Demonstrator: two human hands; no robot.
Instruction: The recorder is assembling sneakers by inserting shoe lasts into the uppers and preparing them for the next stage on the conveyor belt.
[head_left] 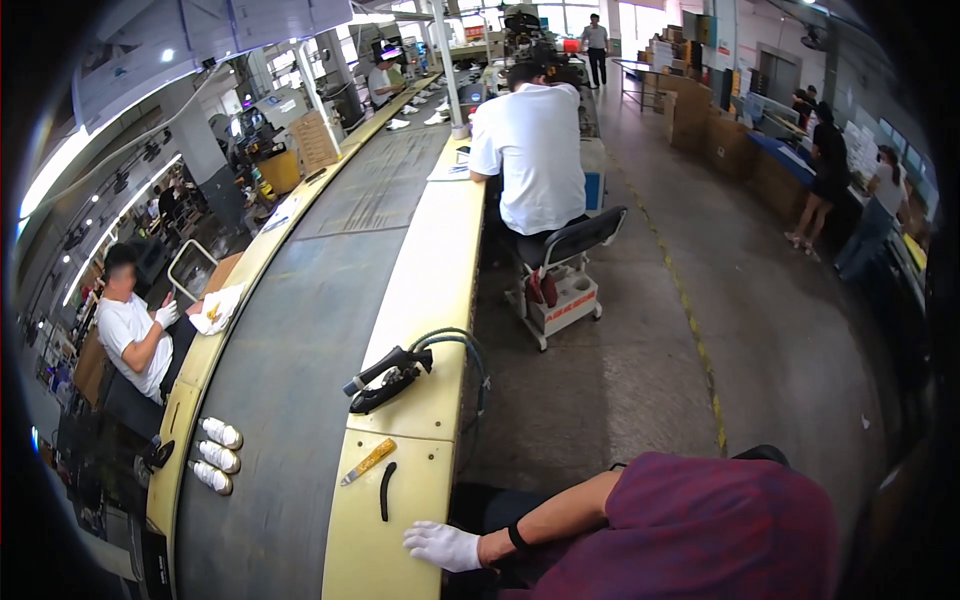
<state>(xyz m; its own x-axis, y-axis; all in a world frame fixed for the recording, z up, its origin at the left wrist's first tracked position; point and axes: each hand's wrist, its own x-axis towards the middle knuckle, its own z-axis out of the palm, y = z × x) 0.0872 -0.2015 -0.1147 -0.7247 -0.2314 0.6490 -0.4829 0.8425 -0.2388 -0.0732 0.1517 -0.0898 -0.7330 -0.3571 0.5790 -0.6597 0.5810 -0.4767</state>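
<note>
My right hand (440,546), in a white glove, rests at the edge of the pale yellow bench (375,555). Its fingers are stretched out and hold nothing. A black band circles the bare wrist, and a dark red and blue sleeve covers the upper arm. Just beyond the fingers lies a curved black strip (388,491). Beside it is a flat tool with a yellow-brown handle (369,461), its narrow end pale. Farther along sits a black hand iron (388,379) with a hose trailing over the bench edge. My left hand is not in view.
A grey conveyor belt (290,350) runs alongside, carrying three white shoes (218,457) near its far edge. Across it sits a gloved co-worker (135,330). Ahead, another person in a white shirt (530,155) sits on a wheeled chair (565,270). A yellow line (690,320) marks the floor.
</note>
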